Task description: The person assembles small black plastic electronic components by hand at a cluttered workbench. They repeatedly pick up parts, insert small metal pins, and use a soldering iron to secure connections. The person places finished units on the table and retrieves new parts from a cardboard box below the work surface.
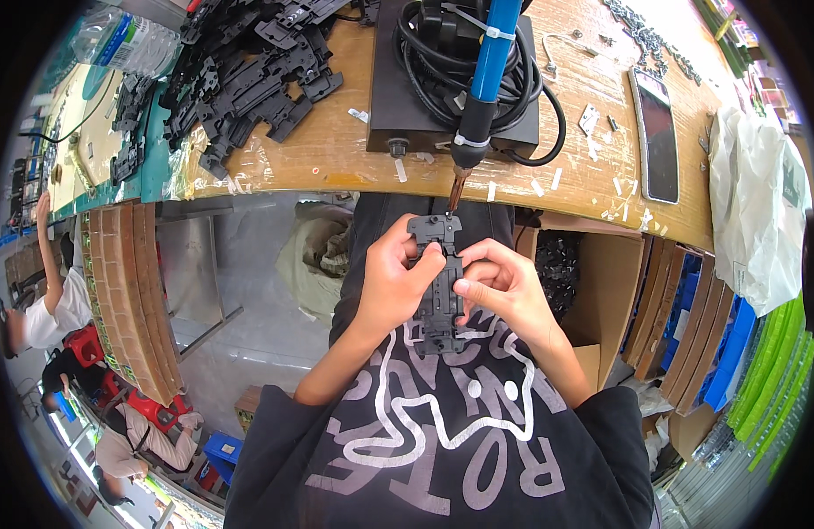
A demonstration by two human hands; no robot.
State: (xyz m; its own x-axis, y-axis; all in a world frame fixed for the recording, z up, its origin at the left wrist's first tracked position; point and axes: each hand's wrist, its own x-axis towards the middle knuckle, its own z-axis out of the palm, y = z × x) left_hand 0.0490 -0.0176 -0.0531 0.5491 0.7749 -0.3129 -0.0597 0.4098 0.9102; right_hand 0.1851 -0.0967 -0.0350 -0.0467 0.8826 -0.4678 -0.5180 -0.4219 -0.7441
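A long black moulded plastic part [440,309] is held up in front of my chest, just off the table's near edge. My left hand [396,278] is closed round its left side, the thumb pressed on its face. My right hand [506,286] pinches its right edge with thumb and fingers. Above it hangs a blue and black electric screwdriver [486,84], pointing down. The tip of its bit meets the part's top end or lies just over it; which one, I cannot tell. Neither hand is on the screwdriver.
A black box [385,110] with coiled cable stands behind the screwdriver. Similar black parts [248,79] are heaped at the left. To the right lie a phone [657,137], small metal pieces [589,121] and a white plastic bag [755,203]. A cardboard box [610,273] sits below the table.
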